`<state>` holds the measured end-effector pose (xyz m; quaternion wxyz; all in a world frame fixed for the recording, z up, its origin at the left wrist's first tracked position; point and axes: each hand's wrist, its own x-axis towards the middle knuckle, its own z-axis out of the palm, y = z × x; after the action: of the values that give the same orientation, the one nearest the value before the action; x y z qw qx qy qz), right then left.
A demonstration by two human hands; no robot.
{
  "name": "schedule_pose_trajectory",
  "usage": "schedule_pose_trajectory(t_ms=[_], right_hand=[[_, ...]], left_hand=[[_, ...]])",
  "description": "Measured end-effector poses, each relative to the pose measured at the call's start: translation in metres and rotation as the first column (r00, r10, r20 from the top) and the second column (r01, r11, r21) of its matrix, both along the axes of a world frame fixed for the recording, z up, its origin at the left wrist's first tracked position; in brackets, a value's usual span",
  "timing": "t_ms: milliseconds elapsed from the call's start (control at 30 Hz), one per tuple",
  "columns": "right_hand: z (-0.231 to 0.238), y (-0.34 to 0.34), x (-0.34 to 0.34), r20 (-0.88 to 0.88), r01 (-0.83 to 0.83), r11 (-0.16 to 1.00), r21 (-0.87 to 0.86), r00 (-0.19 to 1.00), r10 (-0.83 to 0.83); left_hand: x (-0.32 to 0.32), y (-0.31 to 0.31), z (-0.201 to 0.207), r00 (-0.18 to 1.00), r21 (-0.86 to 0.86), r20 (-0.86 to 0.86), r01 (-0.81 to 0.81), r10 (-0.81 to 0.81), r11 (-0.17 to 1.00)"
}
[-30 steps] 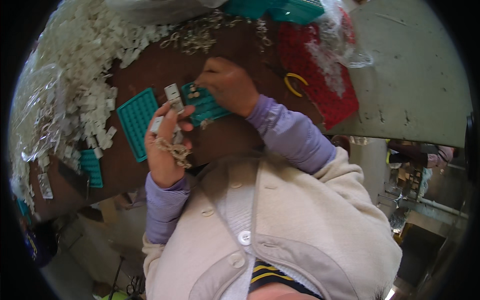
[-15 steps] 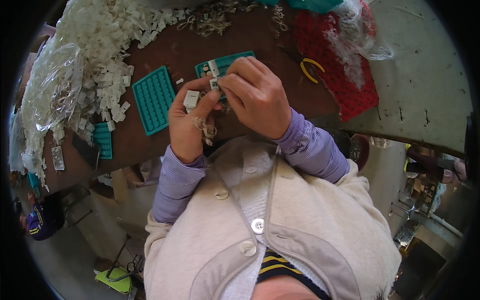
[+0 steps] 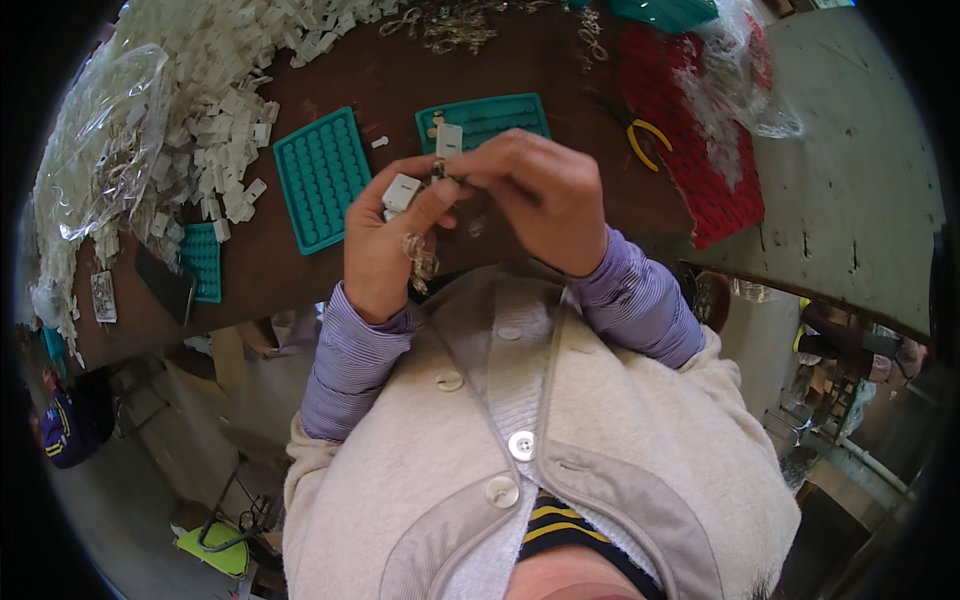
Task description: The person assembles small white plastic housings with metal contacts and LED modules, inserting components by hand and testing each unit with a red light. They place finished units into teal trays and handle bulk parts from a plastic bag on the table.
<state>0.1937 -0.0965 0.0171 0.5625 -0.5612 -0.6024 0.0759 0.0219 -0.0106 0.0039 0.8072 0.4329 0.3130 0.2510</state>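
Note:
My left hand (image 3: 378,245) is closed around a small white plastic block (image 3: 402,192), which rests near the base of its fingers. A loop of thin tan wire (image 3: 421,262) hangs out below its thumb. At its fingertips a second white piece (image 3: 449,140) stands up, with its slotted flat face showing. My right hand (image 3: 545,190) meets it there, fingers bent and pinched beside that piece; what they grip is hidden. Just beyond both hands lies a teal tray (image 3: 505,113) with rows of round pockets and a few small round tan parts at its left end.
Another teal pocket tray (image 3: 322,180) lies to the left, a small white part (image 3: 379,142) beside it. White plastic pieces (image 3: 230,70) are heaped at the far left under a clear bag (image 3: 120,130). Yellow-handled pliers (image 3: 648,145) lie right, near a red cloth (image 3: 735,190). Wire bundles (image 3: 450,28) sit at the back.
The upper white piece has turned, and its broad face now shows. My right hand's fingers have shifted around it. The whole view has moved slightly.

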Motion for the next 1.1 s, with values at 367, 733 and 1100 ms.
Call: schedule_pose_trajectory(t_ms=[367, 733, 1100], right_hand=[[-0.040, 0.050, 0.013, 0.445, 0.161, 0.984, -0.076, 0.889, -0.111], [0.001, -0.018, 0.017, 0.131, 0.072, 0.990, 0.122, 0.987, -0.088], [0.005, -0.039, 0.006, -0.570, 0.078, 0.995, -0.056, 0.816, -0.096]], left_hand=[[-0.004, 0.015, -0.003, 0.987, -0.051, 0.010, -0.159, 0.160, 0.986], [0.024, -0.015, 0.009, 0.998, 0.163, -0.059, 0.046, -0.037, 0.986], [0.029, -0.019, 0.011, 0.992, 0.236, -0.073, 0.118, -0.103, 0.965]])
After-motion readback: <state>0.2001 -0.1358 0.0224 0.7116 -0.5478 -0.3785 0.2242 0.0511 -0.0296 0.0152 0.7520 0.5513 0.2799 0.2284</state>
